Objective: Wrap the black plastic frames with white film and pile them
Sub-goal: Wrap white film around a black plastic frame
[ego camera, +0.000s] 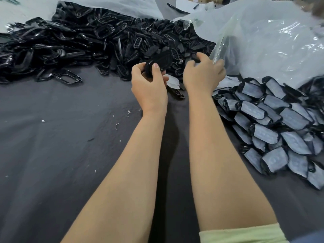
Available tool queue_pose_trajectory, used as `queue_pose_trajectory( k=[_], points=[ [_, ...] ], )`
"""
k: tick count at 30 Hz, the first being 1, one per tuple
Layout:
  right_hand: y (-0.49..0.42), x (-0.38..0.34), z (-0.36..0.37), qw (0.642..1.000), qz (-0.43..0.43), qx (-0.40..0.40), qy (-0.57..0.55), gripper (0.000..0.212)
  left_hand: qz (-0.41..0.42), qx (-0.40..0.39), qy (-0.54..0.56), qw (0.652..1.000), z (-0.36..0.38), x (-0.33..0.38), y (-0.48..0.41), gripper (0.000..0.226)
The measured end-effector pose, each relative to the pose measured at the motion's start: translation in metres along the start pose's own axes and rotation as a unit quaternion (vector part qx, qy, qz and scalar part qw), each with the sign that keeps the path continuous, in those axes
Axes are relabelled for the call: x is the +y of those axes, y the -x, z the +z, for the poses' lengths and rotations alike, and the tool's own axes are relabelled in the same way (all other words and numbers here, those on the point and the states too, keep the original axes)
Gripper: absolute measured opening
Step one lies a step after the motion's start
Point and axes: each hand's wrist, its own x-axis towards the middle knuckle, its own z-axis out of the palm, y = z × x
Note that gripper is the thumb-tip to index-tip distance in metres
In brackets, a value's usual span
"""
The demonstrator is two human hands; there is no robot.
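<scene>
Glossy black plastic frames (70, 41) heap at upper left; a matt grey cloth (52, 146) lies below; a shiny translucent plastic bag (271, 41) crumples at upper right.

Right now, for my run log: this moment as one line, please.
left hand: grips black frame | right hand: curled, contents unclear | wrapped pile: right | unwrapped heap: far left

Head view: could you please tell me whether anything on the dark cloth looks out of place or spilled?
Only small things: white scraps lie scattered across the dark cloth, and one black frame sits loose just in front of the unwrapped heap. The wrapped pile looks orderly.
</scene>
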Motion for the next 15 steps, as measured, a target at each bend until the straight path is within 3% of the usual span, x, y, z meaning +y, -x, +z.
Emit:
queue_pose_trajectory(
  k=[7, 15],
  points=[
    [-0.021, 0.010, -0.004, 0.994, 0.045, -0.019, 0.099, 0.040, 0.017, -0.059, -0.025, 0.998, 0.028, 0.001, 0.011, 0.013],
    [-0.047, 0.024, -0.008, 0.986, 0.099, -0.057, 0.124, 0.062, -0.002, -0.062, -0.063, 0.996, 0.059, -0.011, 0.018, 0.006]
  ],
)
